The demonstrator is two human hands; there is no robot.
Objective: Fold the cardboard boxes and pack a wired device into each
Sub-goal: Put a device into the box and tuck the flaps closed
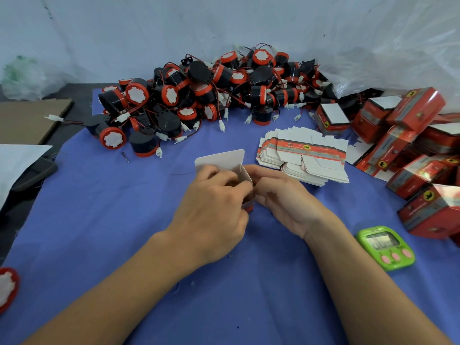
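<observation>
A: Holding the half-formed cardboard box between them, the left hand and right hand keep their fingers closed on its walls, the white flap upright.

B: Risk?

A: Squeezing could crease a panel; whether a device is inside cannot be told.

B: Setting?

A: Blue-clothed tabletop; device pile behind, flat blanks just right, plastic sheeting beyond.

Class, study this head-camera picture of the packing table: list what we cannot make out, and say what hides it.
- Box being folded: its lower body and contents, covered by the left hand and right hand.
- Green timer: digits too blurred to read.
- Red part: cut off by the left frame edge.
- Flat box stack: print too small to read.
- Finished boxes: partly cut off by the right edge.
</observation>
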